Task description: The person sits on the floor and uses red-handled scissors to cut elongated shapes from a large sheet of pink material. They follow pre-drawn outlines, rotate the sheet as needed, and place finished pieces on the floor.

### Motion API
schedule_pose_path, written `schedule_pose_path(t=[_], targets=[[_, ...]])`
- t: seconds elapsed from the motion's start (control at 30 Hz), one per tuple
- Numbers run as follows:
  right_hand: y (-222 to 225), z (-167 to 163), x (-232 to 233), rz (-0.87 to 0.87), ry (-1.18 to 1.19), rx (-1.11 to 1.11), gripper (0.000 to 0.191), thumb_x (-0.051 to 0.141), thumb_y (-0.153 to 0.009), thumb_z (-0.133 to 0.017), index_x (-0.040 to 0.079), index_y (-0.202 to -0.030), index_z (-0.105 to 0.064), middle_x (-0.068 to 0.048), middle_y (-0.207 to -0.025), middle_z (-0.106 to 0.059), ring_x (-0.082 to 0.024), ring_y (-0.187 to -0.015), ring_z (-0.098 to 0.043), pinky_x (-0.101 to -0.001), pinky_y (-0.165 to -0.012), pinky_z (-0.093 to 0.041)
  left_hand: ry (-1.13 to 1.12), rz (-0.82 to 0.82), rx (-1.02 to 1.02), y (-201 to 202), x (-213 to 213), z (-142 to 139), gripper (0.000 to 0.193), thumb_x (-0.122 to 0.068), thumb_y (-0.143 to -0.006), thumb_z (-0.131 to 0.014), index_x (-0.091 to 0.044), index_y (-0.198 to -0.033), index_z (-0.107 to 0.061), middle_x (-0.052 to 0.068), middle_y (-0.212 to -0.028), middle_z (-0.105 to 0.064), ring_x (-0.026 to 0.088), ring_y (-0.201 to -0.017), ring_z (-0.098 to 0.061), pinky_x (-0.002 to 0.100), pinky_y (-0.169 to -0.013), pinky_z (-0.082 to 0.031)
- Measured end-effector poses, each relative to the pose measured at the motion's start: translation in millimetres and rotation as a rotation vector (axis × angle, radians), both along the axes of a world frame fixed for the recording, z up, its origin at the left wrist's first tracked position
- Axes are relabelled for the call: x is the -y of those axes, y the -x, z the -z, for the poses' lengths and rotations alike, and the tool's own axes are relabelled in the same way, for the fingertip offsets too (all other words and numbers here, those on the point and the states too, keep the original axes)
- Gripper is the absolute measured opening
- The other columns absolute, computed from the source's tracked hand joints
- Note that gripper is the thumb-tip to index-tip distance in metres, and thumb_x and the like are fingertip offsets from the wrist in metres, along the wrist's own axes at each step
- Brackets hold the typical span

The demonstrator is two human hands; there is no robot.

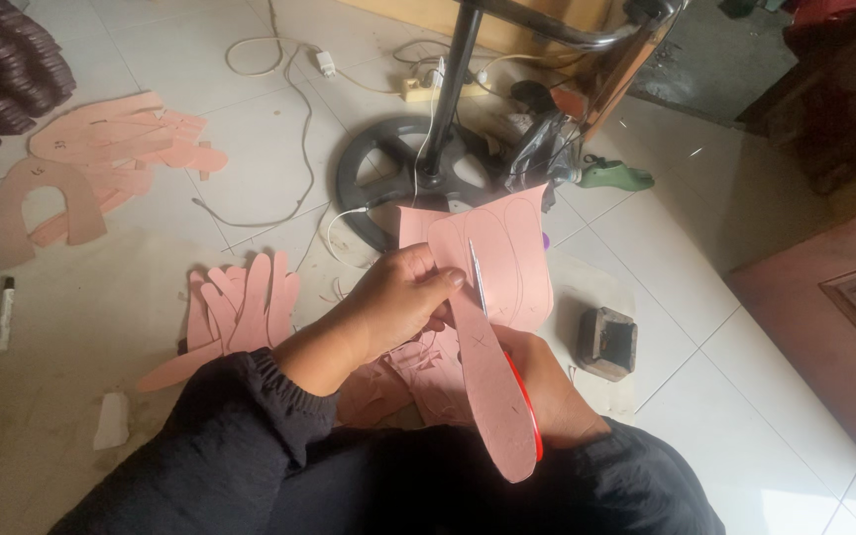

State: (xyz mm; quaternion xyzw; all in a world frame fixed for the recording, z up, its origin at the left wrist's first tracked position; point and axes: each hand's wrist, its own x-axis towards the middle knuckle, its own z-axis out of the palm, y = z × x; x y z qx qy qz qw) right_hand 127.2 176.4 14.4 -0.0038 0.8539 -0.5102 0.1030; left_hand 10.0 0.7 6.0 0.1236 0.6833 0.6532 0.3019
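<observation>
**Two hands cutting a pink insole shape from sheet material**

Two stacks of cut pieces lie on the tiled floor (250, 178) at left: large curved pink sheet offcuts (101, 163) at far left, and a fan of narrow pink sole-shaped cutouts (240, 307) nearer the person.

The left hand (393, 302) is closed in a pinch, thumb and fingers gripping the upper edge of the pink flexible sheet marked with pen outlines (507, 248). A long pink sole-shaped strip (492, 396), partly severed, hangs from the sheet down toward the lap.

The red-handled metal scissors (478, 282) stand with the blades in the cut, just beside the left fingertips. The right hand (552, 396) is mostly hidden behind the strip; it appears to be closed around the red handle, though the fingers cannot be seen.

Recommended practice: keep the sheet taut near the blade, follow the pen line, and turn the sheet rather than the scissors on curves.

At right, a small dark square block (606, 342) rests on the floor, well apart from the hands.
</observation>
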Motion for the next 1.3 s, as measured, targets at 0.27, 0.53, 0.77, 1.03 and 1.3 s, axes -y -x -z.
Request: schedule_pose_path(t=[0.27,0.53,0.77,1.03,1.3], targets=[[0.1,8.2,-1.4,0.023,0.05,-0.011,0.04,0.018,-0.071,-0.079,-0.005,-0.101,-0.067,-0.002,-0.075,-0.067,-0.006,-0.071,-0.056,-0.0266,-0.063,-0.052,-0.06,-0.022,0.019,-2.4,-0.5,-4.2,0.023,-0.025,-0.097,-0.062,-0.004,-0.104,-0.067,0.004,-0.087,-0.074,0.011,-0.071,-0.071,0.027,-0.063,-0.059],[0.5,10.0,-0.1,0.05,0.069,-0.017,0.036,0.015,-0.071,-0.078,-0.003,-0.101,-0.068,0.001,-0.074,-0.067,-0.005,-0.069,-0.057,-0.0252,-0.061,-0.051,-0.123,-0.024,0.095,0.2,-0.6,-0.9,0.023,-0.024,-0.097,-0.062,-0.005,-0.107,-0.067,0.005,-0.089,-0.075,0.011,-0.07,-0.07,0.026,-0.062,-0.058],[3.9,2.9,-2.6,0.056,-0.01,-0.012,0.03,0.014,-0.072,-0.078,-0.004,-0.095,-0.07,-0.001,-0.072,-0.065,-0.006,-0.07,-0.054,-0.0269,-0.062,-0.051,-0.112,-0.001,0.05,2.1,-0.1,0.4,0.023,-0.022,-0.096,-0.062,-0.003,-0.109,-0.067,0.005,-0.092,-0.075,0.012,-0.069,-0.069,0.027,-0.06,-0.056],[3.0,1.0,-4.3,0.048,-0.008,-0.065,0.042,0.018,-0.068,-0.079,-0.001,-0.104,-0.068,-0.004,-0.075,-0.071,-0.008,-0.069,-0.06,-0.0289,-0.065,-0.053,-0.067,0.029,0.052,-3.3,-4.1,0.9,0.023,-0.023,-0.095,-0.061,-0.006,-0.109,-0.067,0.004,-0.097,-0.075,0.012,-0.074,-0.072,0.028,-0.062,-0.058],[0.7,6.1,-2.2,0.114,-0.002,-0.011,0.034,0.014,-0.073,-0.074,-0.002,-0.102,-0.07,0.0,-0.071,-0.064,-0.006,-0.068,-0.054,-0.027,-0.061,-0.051,-0.114,0.02,0.104,-1.6,-4.8,5.1,0.024,-0.024,-0.096,-0.06,-0.006,-0.109,-0.067,0.005,-0.093,-0.077,0.016,-0.072,-0.072,0.029,-0.063,-0.056]])
